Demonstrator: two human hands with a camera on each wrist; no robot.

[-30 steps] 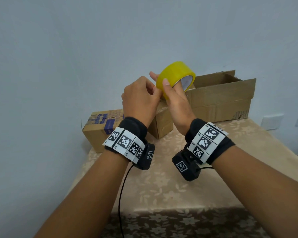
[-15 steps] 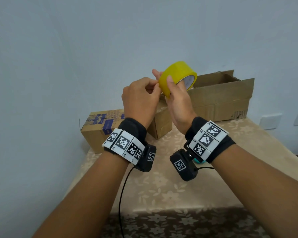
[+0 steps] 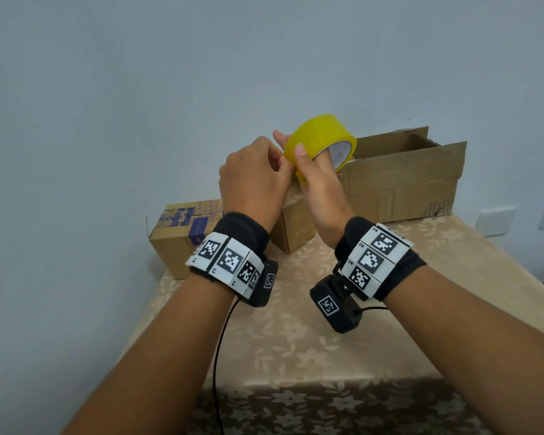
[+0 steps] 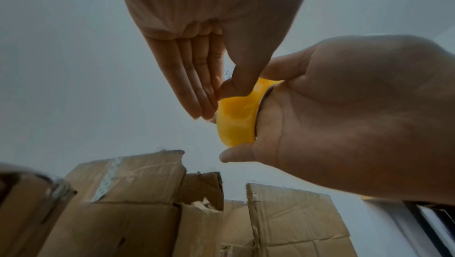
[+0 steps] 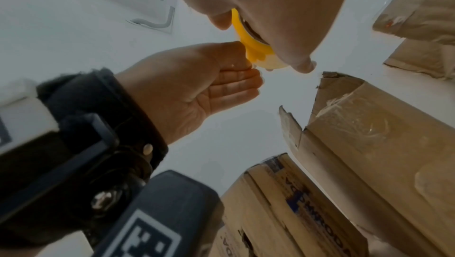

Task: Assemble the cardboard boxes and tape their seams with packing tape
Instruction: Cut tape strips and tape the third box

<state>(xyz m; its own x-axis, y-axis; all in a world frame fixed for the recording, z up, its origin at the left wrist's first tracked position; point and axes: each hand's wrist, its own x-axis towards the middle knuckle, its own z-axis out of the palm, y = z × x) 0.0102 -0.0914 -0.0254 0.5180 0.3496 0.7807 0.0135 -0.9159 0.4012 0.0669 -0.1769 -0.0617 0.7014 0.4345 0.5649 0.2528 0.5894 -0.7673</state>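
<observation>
A yellow packing tape roll (image 3: pixel 321 136) is held up in the air in front of the cardboard boxes. My right hand (image 3: pixel 313 153) grips it, fingers through the core and thumb on the outer face. My left hand (image 3: pixel 280 158) is at the roll's left side, thumb and fingertips pinching at its outer layer (image 4: pixel 219 93). The left wrist view shows the tape roll (image 4: pixel 237 117) between both hands. No loose tape end is plainly visible. An open box (image 3: pixel 402 177) stands back right, and a smaller box (image 3: pixel 296 221) is partly hidden behind my hands.
A closed box with blue print (image 3: pixel 182 233) sits at the table's back left corner. The table (image 3: pixel 296 340) has a beige floral cloth and stands against a pale wall. Wall sockets (image 3: pixel 496 218) are at the far right. A black cable (image 3: pixel 220 340) hangs from my left wrist.
Almost nothing has moved. Both hands keep the roll at the same height, and my left fingertips have shifted slightly against the roll's edge.
</observation>
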